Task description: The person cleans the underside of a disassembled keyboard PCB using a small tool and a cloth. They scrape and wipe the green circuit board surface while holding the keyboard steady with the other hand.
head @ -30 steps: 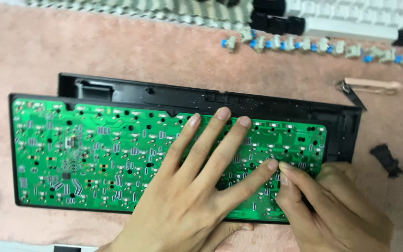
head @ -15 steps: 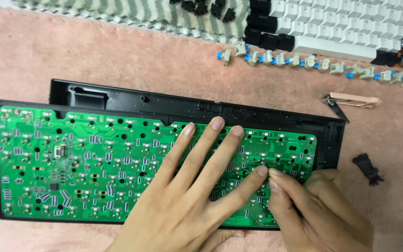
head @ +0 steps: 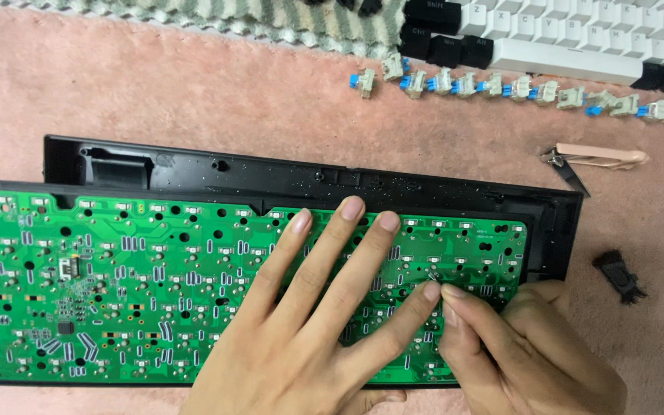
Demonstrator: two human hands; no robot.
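The left hand (head: 324, 323) lies flat with fingers spread over the middle of the green circuit board (head: 117, 284), and the right hand (head: 532, 353) crowds the board's right end, so that side is blocked. The board's left half lies bare and open to reach. Behind it the black keyboard case (head: 270, 173) forms a low rim. Beyond, pink cloth (head: 155, 84) offers wide free room on the left; on the right a row of loose key switches (head: 516, 86), a pink-handled tool (head: 601, 157) and a small black part (head: 619, 275) narrow it.

Probably a home hobby spot: pink fleece blanket (head: 194, 84) as work surface, loose keyboard switches (head: 516, 86).
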